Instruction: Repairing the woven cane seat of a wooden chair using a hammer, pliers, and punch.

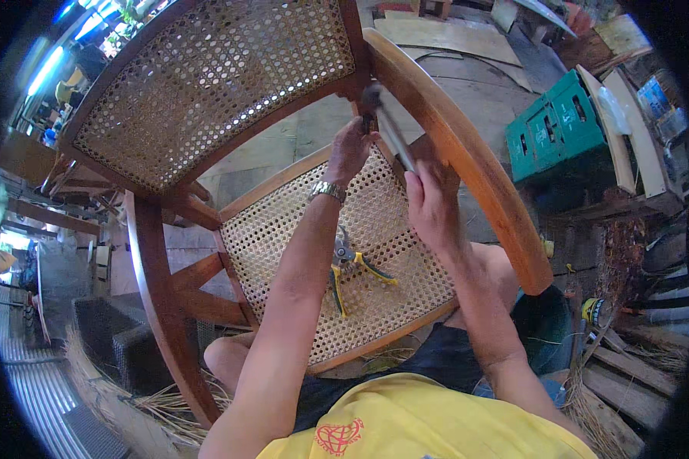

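Note:
A wooden armchair with a woven cane seat (272, 229) and cane backrest (222, 84) stands before me. My right hand (434, 197) is closed round the shaft of a hammer (395, 136), whose blurred dark head is near the chair's back right corner. Just below that head, my left hand (348, 155) has its fingers closed on a small dark piece I cannot make out, close to the joint of seat, back and armrest. Yellow-and-dark-handled pliers (349, 258) lie on the cane seat between my forearms.
The right armrest (467, 145) curves past my right hand; the left armrest (157, 298) rises beside my left forearm. A green crate (556, 126) stands to the right near wooden boards. Loose cane strands (589, 417) lie at lower right, near a yellow-and-black roll (592, 310).

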The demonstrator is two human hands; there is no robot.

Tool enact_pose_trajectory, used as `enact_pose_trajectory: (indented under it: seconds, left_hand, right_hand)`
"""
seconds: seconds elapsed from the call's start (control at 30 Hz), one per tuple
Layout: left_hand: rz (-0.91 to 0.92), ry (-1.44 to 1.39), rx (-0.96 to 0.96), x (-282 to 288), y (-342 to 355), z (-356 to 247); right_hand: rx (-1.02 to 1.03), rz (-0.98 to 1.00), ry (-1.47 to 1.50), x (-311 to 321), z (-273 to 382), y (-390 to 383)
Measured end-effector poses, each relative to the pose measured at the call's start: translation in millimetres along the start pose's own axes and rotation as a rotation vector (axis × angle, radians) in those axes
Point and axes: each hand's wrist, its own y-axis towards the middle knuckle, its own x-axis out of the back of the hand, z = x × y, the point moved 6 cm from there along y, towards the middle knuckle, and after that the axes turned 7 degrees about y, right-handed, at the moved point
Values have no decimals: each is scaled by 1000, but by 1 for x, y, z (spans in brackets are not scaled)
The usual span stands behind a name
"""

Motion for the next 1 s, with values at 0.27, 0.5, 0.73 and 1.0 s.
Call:
enact_pose_trajectory:
  seconds: [0.27, 0.5, 0.73, 1.0]
  left_hand:
    - [10, -76, 43, 1, -4, 3]
    - [215, -269, 37, 12, 8, 3]
    - [-40, 112, -20, 3, 3, -7]
    - [-311, 55, 129, 21, 3, -36]
  right_hand:
    - [-211, 248, 96, -26, -21, -12]
    - [-615, 422, 385, 19, -40, -88]
    - [-708, 535, 470, 39, -36, -180]
    - [-528, 605, 279, 32, -27, -185]
